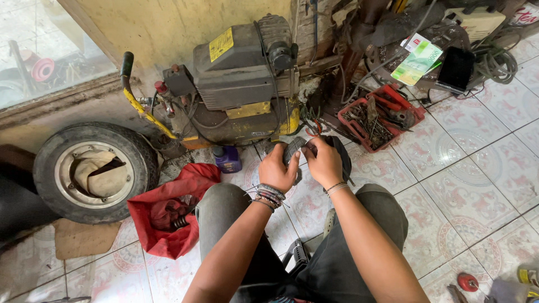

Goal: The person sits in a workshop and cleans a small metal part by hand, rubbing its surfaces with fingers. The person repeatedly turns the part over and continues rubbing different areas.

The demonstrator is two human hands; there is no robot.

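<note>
Both hands meet over the knees: the left hand point(277, 168) and right hand point(324, 163) each close their grip on a small dark, flat rubbery part point(294, 148). At twelve o'clock stands a grimy grey-and-yellow air compressor point(241, 84); at two o'clock, a red plastic tool tray point(377, 116); at nine o'clock, a red cloth bag point(171, 210).

Compressor point(241, 78) ahead, bare tiles point(477, 191) rightward.

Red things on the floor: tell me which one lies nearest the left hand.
The crumpled red bag beside the left knee, just below the left hand. The red tray of tools sits farther off, up right past the right hand.
</note>
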